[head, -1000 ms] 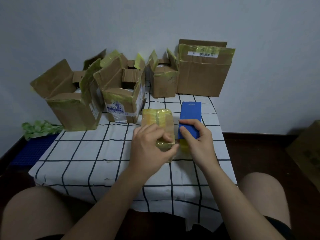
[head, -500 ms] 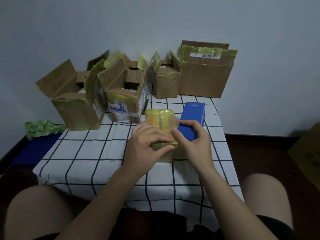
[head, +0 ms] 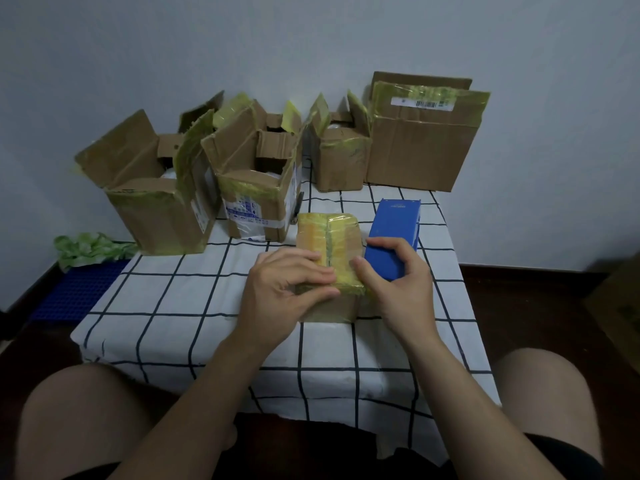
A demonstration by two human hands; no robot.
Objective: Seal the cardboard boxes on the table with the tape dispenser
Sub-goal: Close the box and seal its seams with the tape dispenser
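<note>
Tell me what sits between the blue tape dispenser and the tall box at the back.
Only bare checked tablecloth, seen in the head view; the tape dispenser and the tall box stand apart.

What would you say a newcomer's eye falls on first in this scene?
The small box wrapped in yellowish tape, at the centre of the table, with the left hand pressing on its top and the right hand gripping the blue tape dispenser beside it. Behind it stands a row of cardboard boxes, most with flaps open.
</note>
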